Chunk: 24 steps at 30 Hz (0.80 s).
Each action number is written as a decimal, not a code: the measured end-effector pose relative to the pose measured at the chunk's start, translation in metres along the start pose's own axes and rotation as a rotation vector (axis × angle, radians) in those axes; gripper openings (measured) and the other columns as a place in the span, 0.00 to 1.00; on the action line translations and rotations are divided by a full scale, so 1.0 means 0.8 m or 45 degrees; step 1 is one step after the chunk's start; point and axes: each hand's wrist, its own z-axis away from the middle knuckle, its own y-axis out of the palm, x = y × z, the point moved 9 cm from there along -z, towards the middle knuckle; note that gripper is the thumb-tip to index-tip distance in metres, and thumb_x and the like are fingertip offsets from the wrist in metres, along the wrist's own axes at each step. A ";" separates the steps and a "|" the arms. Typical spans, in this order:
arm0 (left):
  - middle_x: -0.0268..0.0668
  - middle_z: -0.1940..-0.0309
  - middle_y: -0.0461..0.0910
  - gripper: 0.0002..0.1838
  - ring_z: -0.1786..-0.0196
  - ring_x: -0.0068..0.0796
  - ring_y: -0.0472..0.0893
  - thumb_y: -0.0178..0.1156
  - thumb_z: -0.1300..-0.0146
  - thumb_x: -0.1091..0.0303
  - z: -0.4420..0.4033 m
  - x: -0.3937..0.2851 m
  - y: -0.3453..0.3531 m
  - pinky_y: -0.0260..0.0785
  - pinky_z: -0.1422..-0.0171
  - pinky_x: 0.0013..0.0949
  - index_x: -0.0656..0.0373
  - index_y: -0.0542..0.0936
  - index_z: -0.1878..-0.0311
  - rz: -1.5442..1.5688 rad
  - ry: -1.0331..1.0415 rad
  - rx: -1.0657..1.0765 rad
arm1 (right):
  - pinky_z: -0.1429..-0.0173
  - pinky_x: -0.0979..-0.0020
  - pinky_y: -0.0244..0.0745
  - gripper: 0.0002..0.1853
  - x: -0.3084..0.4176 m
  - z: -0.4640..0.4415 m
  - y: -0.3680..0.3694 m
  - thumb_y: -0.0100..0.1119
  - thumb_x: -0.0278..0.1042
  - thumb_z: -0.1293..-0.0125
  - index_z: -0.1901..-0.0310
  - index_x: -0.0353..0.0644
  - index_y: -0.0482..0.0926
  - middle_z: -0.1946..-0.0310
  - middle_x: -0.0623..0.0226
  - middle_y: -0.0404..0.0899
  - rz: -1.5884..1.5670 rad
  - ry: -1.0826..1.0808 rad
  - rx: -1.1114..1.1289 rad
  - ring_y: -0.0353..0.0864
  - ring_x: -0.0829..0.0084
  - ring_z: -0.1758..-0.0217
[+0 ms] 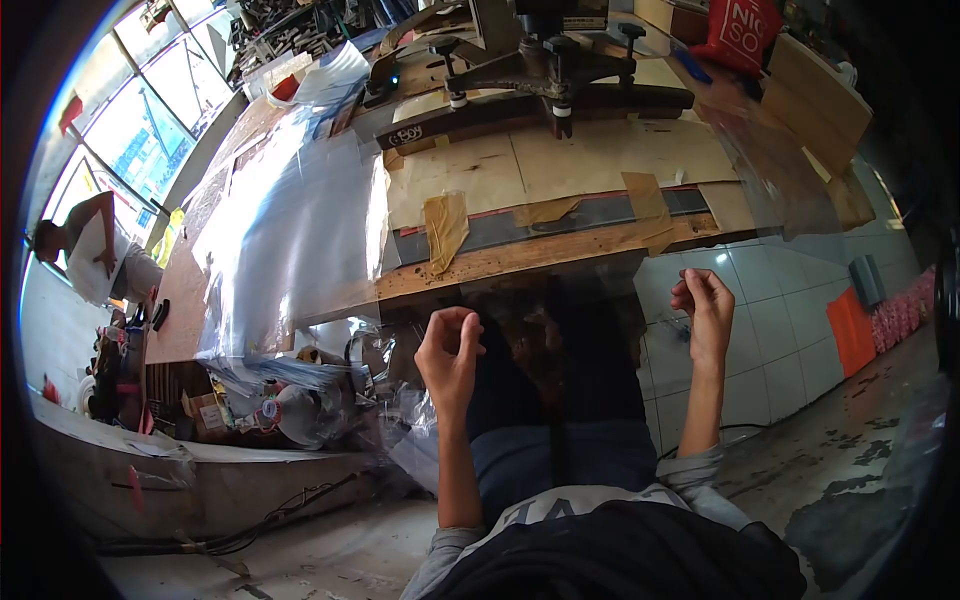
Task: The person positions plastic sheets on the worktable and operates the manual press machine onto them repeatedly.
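My left hand [448, 355] is raised in front of the workbench's front edge, its fingers curled and thumb pressed to the forefinger. My right hand [706, 305] is held up farther right, over the tiled floor, in a similar pinch. Whether thin clear film sits in either pinch I cannot make out. Ahead of both hands lies a pale wooden board [570, 160] with a dark strip [560, 214] along its front. Brown tape [446, 232] crosses the strip at the left, and another tape piece [648, 208] crosses at the right. A dark metal press bar [470, 122] rests across the board.
Glossy clear plastic sheets [290, 235] cover the bench's left side; more clear film [785, 190] hangs at its right. Another person [95, 245] stands far left. A red bag [738, 40] sits at the back right. Orange material [850, 332] and a pink bundle [905, 312] are at the right.
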 end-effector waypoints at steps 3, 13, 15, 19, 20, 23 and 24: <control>0.33 0.75 0.80 0.08 0.75 0.15 0.77 0.62 0.34 0.69 -0.005 0.015 0.000 0.69 0.72 0.20 0.65 0.78 0.62 0.037 0.007 -0.049 | 0.68 0.78 0.74 0.11 -0.011 -0.004 0.000 0.59 0.36 0.32 0.65 0.35 0.79 0.75 0.67 0.79 0.012 0.036 0.015 0.77 0.80 0.75; 0.32 0.80 0.78 0.10 0.78 0.17 0.77 0.63 0.34 0.65 -0.021 0.052 0.007 0.67 0.72 0.21 0.64 0.78 0.61 -0.027 -0.059 -0.031 | 0.64 0.78 0.73 0.11 -0.041 -0.031 0.007 0.59 0.39 0.32 0.64 0.39 0.80 0.73 0.71 0.80 0.035 0.018 0.008 0.78 0.82 0.70; 0.33 0.80 0.78 0.10 0.77 0.16 0.78 0.63 0.35 0.65 -0.022 0.048 0.006 0.68 0.72 0.22 0.64 0.79 0.61 -0.067 -0.036 -0.062 | 0.63 0.78 0.72 0.11 -0.048 -0.037 0.006 0.60 0.40 0.32 0.60 0.39 0.81 0.69 0.72 0.80 0.037 0.027 0.022 0.78 0.82 0.68; 0.33 0.79 0.79 0.08 0.76 0.16 0.78 0.63 0.35 0.68 -0.021 0.044 0.003 0.69 0.71 0.23 0.64 0.79 0.62 -0.160 0.027 -0.128 | 0.63 0.78 0.71 0.12 -0.052 -0.043 0.002 0.60 0.39 0.32 0.56 0.39 0.81 0.67 0.71 0.80 0.081 0.032 0.010 0.77 0.82 0.66; 0.34 0.79 0.80 0.08 0.76 0.16 0.79 0.63 0.35 0.68 -0.021 0.042 0.003 0.70 0.71 0.23 0.64 0.79 0.62 -0.165 0.049 -0.144 | 0.62 0.78 0.71 0.13 -0.052 -0.043 0.001 0.60 0.39 0.32 0.55 0.39 0.81 0.67 0.71 0.80 0.085 0.028 0.004 0.77 0.81 0.66; 0.34 0.78 0.80 0.07 0.76 0.17 0.79 0.63 0.36 0.70 -0.020 0.041 0.003 0.70 0.71 0.23 0.65 0.80 0.62 -0.177 0.101 -0.179 | 0.62 0.78 0.72 0.13 -0.055 -0.045 -0.003 0.60 0.39 0.33 0.55 0.38 0.82 0.67 0.71 0.80 0.091 0.012 -0.016 0.78 0.81 0.66; 0.33 0.78 0.80 0.06 0.76 0.17 0.79 0.63 0.36 0.71 -0.020 0.041 0.003 0.70 0.71 0.22 0.65 0.80 0.62 -0.180 0.116 -0.189 | 0.62 0.77 0.72 0.13 -0.056 -0.046 -0.004 0.61 0.39 0.33 0.55 0.38 0.82 0.68 0.71 0.81 0.086 0.004 -0.023 0.79 0.81 0.66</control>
